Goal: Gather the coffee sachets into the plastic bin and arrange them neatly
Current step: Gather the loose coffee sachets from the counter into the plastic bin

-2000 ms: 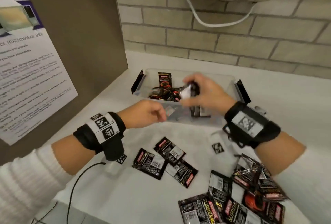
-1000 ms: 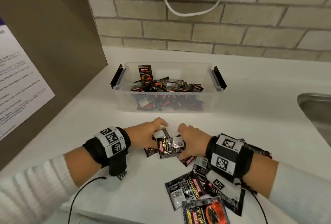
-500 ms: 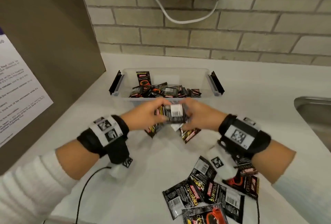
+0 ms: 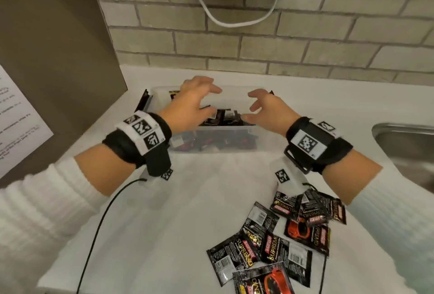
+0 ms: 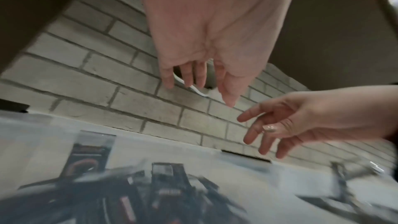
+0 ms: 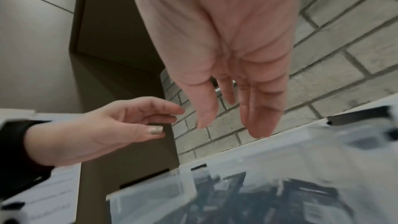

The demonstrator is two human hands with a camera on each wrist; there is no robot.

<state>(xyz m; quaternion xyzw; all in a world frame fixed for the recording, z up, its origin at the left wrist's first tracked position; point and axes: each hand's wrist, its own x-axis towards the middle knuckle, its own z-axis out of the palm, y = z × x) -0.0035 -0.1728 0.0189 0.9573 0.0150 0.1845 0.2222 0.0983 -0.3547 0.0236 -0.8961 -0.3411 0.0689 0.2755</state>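
A clear plastic bin [image 4: 218, 147] with black clip handles stands on the white counter near the brick wall, holding a loose heap of black coffee sachets [image 4: 225, 116]. Both hands hover over it, empty, fingers spread. My left hand [image 4: 197, 103] is above the bin's left half, my right hand [image 4: 263, 108] above its right half. The left wrist view shows my left hand [image 5: 200, 81] with loose fingers above the blurred sachets [image 5: 163, 193]. The right wrist view shows my right hand [image 6: 228, 117] likewise over the bin [image 6: 247, 185]. Several more sachets [image 4: 277, 242] lie on the counter at front right.
A brown panel [image 4: 58, 47] with a printed paper notice [image 4: 18, 124] stands at the left. A steel sink [image 4: 406, 150] lies at the right edge. A white cable [image 4: 230, 21] hangs on the brick wall. A thin black cord [image 4: 98, 228] runs from my left wrist.
Both hands lifted a bunch of sachets from the counter, carried them forward over the bin and let them go; now the hands are empty with fingers spread.
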